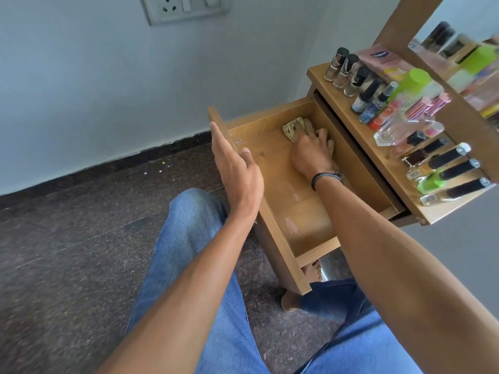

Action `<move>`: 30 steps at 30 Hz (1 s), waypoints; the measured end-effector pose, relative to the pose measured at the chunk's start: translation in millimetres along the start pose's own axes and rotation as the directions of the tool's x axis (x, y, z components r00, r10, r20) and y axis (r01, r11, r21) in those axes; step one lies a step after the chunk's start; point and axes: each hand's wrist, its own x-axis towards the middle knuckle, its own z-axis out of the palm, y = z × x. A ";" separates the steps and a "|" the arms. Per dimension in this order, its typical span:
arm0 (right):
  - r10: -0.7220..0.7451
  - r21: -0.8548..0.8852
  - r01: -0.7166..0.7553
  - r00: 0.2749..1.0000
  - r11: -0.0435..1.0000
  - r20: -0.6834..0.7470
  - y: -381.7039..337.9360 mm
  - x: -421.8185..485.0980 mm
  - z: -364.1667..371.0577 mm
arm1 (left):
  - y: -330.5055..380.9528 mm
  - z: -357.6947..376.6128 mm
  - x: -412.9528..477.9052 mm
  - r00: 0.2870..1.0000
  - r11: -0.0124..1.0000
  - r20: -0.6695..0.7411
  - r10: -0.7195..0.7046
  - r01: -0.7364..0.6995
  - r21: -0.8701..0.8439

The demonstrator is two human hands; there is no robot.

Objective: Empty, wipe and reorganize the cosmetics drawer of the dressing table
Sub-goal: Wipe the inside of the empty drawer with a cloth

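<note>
- Right hand (310, 149) presses flat on the cloth (293, 128) at the drawer (280, 255)'s far end.
- Left hand (237, 168), fingers together, steadies the drawer front.
- Best sweep nearward over pale smudges.

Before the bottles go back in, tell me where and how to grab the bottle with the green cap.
Take the bottle with the green cap round its pale body just below the cap, coming down from above and the drawer side. It stands upright on the dresser top, packed between other bottles, so its sides are hard to reach.
</note>
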 end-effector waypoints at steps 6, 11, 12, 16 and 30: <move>-0.088 0.228 0.066 0.993 0.971 0.084 -28.9 -37.9 5.2 | 0.2 0.2 -0.8 1.000 1.000 -0.001 -0.008 0.008 -0.004; -0.150 0.177 0.137 0.986 0.975 0.066 -19.0 -33.9 10.9 | -0.6 -0.8 -1.7 1.000 1.000 0.008 -0.008 0.008 -0.003; -0.110 0.186 0.093 0.990 0.978 0.083 -13.3 -23.2 8.8 | -0.3 -0.9 -1.8 1.000 1.000 0.007 -0.008 0.008 -0.006; 0.025 0.115 -0.034 0.997 0.993 0.077 4.7 10.8 0.8 | 1.4 -0.4 -1.8 1.000 1.000 0.001 -0.017 0.017 -0.020; -0.282 0.033 0.281 0.959 0.959 0.029 -39.5 -68.1 15.7 | -1.8 1.8 0.5 1.000 0.999 -0.007 -0.022 0.022 -0.043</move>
